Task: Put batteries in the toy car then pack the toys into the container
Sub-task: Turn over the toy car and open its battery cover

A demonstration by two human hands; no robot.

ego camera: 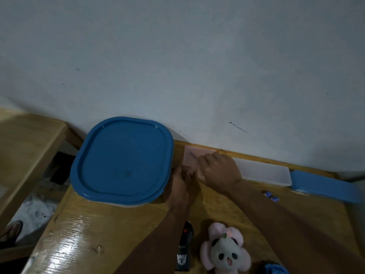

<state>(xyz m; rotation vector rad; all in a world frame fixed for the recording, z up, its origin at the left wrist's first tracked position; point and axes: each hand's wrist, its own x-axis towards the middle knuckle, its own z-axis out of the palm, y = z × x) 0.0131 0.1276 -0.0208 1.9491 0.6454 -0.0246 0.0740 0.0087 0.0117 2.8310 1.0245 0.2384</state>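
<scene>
A pale pink flat box (194, 155) lies against the wall at the back of the wooden table (102, 230). My right hand (218, 169) lies over its right part, fingers curled round its near edge. My left hand (180, 187) meets the same box at its near left corner, fingertips pinching there. A big container with a blue lid (122, 161) stands shut to the left. Small blue-and-white batteries (271, 195) lie to the right. A black toy with a red dot (185, 248) and a pink panda plush (225, 250) lie near me.
A white flat box (264, 172) and a blue lid (324, 187) sit along the wall at right. A blue object (276, 269) shows at the bottom edge. Left of the table is a gap down to the floor, a wooden bench (25, 139) and a sandal (11, 232).
</scene>
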